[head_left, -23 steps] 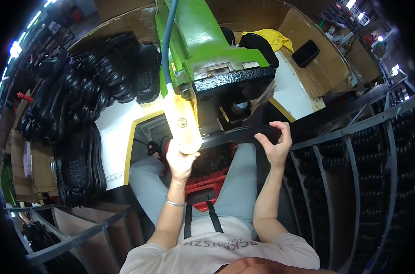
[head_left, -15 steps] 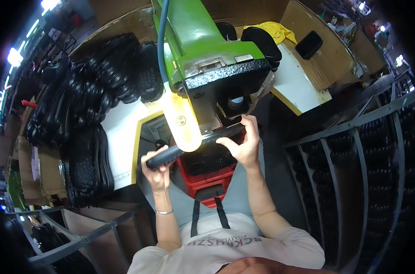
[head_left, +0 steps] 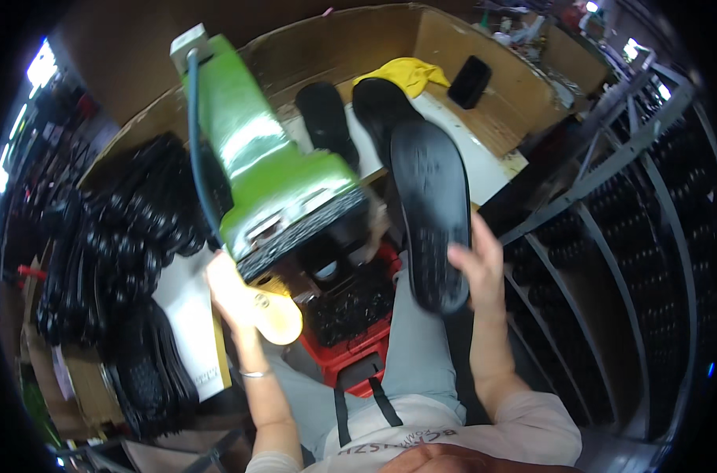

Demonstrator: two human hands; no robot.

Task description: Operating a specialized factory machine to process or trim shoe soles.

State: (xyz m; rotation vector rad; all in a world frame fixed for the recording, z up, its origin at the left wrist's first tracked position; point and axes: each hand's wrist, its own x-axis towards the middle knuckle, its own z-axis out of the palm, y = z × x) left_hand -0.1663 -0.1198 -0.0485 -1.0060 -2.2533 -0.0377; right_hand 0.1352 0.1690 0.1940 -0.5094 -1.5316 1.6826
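Observation:
A black shoe sole [head_left: 429, 213] is held up on the right side, its flat face toward me. My right hand [head_left: 481, 264] is closed on its right edge near the lower end, with the thumb across the face. My left hand [head_left: 226, 288] is beside the glowing lamp [head_left: 273, 315] of the green machine [head_left: 272, 158]. Glare washes out its fingers, so their pose is unclear. The machine's dark head [head_left: 319, 252] lies between my two hands.
Piles of black soles [head_left: 141, 213] fill the left of the white table [head_left: 186, 323]. Behind the machine are more soles [head_left: 327, 118], a yellow cloth [head_left: 406, 76] and cardboard walls [head_left: 335, 43]. A red crate [head_left: 354, 347] sits between my legs. A metal rack [head_left: 611, 268] stands right.
The sole went from both hands below the machine to my right hand alone, raised to the right. My left hand let go and moved left beside the lamp. The view turned rightward.

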